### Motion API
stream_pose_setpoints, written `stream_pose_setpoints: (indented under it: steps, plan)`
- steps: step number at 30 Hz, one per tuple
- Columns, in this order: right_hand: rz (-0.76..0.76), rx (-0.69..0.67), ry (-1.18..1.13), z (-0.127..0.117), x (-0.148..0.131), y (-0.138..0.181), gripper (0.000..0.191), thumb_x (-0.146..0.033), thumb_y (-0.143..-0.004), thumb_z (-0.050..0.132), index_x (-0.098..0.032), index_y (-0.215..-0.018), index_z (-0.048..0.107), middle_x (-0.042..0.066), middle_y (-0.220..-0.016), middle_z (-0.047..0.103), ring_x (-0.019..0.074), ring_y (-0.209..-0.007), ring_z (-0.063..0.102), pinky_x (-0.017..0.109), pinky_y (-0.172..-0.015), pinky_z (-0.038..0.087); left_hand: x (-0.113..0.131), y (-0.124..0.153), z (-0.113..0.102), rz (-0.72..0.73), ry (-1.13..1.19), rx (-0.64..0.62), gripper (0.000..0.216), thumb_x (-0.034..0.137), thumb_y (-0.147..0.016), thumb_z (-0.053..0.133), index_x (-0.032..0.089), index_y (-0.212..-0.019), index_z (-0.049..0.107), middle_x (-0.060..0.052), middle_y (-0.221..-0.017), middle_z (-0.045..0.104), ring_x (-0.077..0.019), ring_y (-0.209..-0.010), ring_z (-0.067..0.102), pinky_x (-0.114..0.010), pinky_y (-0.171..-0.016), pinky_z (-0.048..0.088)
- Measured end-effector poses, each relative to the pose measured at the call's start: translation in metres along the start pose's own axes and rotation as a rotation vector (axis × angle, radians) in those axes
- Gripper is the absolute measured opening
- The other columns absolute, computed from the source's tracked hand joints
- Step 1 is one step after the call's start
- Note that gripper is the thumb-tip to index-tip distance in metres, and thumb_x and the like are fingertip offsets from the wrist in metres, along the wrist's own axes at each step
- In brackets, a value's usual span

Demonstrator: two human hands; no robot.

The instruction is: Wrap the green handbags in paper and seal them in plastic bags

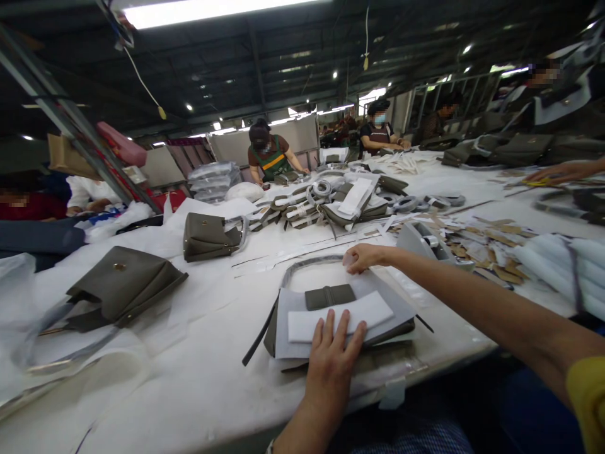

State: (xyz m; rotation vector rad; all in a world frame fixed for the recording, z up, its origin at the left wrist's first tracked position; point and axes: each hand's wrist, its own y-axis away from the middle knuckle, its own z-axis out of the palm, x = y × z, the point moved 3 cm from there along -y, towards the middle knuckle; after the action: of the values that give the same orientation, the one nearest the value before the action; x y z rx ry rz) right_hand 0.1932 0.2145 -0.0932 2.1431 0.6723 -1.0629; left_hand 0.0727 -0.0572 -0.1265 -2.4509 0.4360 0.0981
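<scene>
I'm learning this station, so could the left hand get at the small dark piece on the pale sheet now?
Probably yes: the left hand rests on the white strip just short of the dark piece, nothing appears to block its way, and the right hand is off at the handle.

My feed: dark ceiling (198, 66), long bright tube light (208, 10) overhead, slanting metal post (35, 74) left, pale partition (305, 133) behind, white worktable (189, 378) up front.
</scene>
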Motion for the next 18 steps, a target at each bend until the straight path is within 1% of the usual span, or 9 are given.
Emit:
stream_pose_setpoints:
  steps: [2, 4, 8, 11, 15, 18]
  plan:
    - [-0.019, 0.059, -0.046, 0.001, 0.002, 0.003, 0.041, -0.040, -0.057, 0.085, -0.012, -0.079, 0.064, 0.006, -0.074, 0.068, 0.0159, -0.070, 0.064, 0.027, -0.063, 0.055, 0.000, 0.000, 0.000, 0.003, -0.003, 0.001, 0.044, 0.029, -0.099, 0.047, 0.036, -0.143, 0.048, 0.001, -0.150, 0.048, -0.0301, -0.135, 0.047, -0.046, -0.105, 0.048]
    - [-0.055, 0.125, -0.077, 0.002, 0.000, 0.006, 0.039, -0.040, -0.058, 0.084, -0.012, -0.075, 0.063, 0.007, -0.073, 0.069, 0.0161, -0.068, 0.065, 0.026, -0.061, 0.055, 0.000, -0.001, 0.000, 0.010, -0.004, -0.005, 0.045, 0.027, -0.099, 0.049, 0.036, -0.143, 0.048, 0.001, -0.150, 0.047, -0.0301, -0.135, 0.047, -0.046, -0.106, 0.048]
    - [-0.168, 0.263, -0.114, -0.004, -0.010, 0.017, 0.035, -0.038, -0.060, 0.083, -0.014, -0.078, 0.064, 0.006, -0.076, 0.072, 0.0143, -0.065, 0.064, 0.024, -0.059, 0.054, -0.001, -0.001, 0.000, 0.015, -0.006, -0.040, 0.049, 0.025, -0.097, 0.053, 0.035, -0.144, 0.047, 0.000, -0.152, 0.045, -0.0309, -0.136, 0.045, -0.047, -0.107, 0.047]
    - [-0.253, 0.353, -0.106, -0.014, -0.020, 0.026, 0.033, -0.038, -0.065, 0.079, -0.013, -0.085, 0.070, 0.005, -0.074, 0.072, 0.0139, -0.064, 0.064, 0.023, -0.059, 0.053, -0.001, 0.000, -0.001, 0.023, -0.019, -0.078, 0.054, 0.023, -0.096, 0.055, 0.035, -0.147, 0.042, -0.001, -0.154, 0.042, -0.0312, -0.138, 0.043, -0.048, -0.107, 0.047]
    - [-0.362, 0.385, -0.070, -0.021, -0.035, 0.047, 0.029, -0.041, -0.072, 0.072, -0.014, -0.082, 0.075, 0.004, -0.079, 0.074, 0.0154, -0.071, 0.066, 0.024, -0.067, 0.054, -0.001, 0.000, -0.002, 0.027, -0.026, -0.112, 0.056, 0.021, -0.096, 0.054, 0.035, -0.148, 0.040, -0.002, -0.155, 0.040, -0.0316, -0.138, 0.042, -0.048, -0.108, 0.046]
    - [-0.463, 0.438, 0.097, -0.012, -0.047, 0.077, 0.027, -0.041, -0.083, 0.064, -0.018, -0.088, 0.078, 0.004, -0.090, 0.077, 0.0195, -0.084, 0.071, 0.028, -0.079, 0.056, -0.001, -0.001, -0.002, 0.027, -0.022, -0.128, 0.058, 0.019, -0.095, 0.055, 0.035, -0.149, 0.039, -0.002, -0.154, 0.041, -0.0323, -0.138, 0.043, -0.049, -0.108, 0.046]
